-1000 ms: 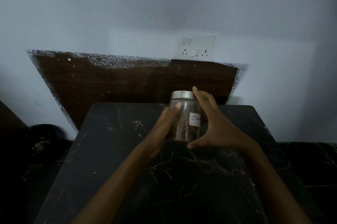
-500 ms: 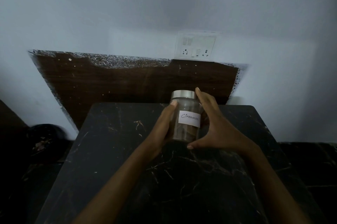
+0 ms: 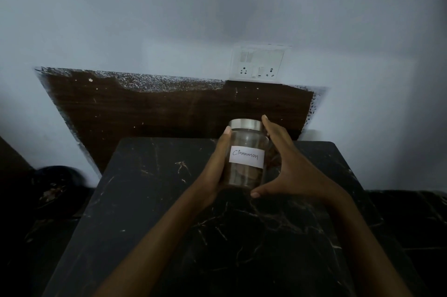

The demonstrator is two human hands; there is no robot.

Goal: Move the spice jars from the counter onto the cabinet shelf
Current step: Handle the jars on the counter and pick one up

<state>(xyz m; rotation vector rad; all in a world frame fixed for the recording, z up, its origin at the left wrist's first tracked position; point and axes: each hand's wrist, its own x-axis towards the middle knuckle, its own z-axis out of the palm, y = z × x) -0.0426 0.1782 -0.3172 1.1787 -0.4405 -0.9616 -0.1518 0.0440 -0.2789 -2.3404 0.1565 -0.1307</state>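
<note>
While the left hand (image 3: 214, 172) and right hand (image 3: 292, 170) grip it, the cylindrical glass jar (image 3: 247, 140) shows a smooth metal lid (image 3: 245, 124).

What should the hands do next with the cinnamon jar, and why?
Probably lift the clear glass jar with the silver lid up and away from the black marble counter: the left hand and right hand hold its sides, its label faces the camera, and no shelf is in view.

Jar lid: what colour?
Silver metal; the lid of the jar shows best in the head view.
</note>
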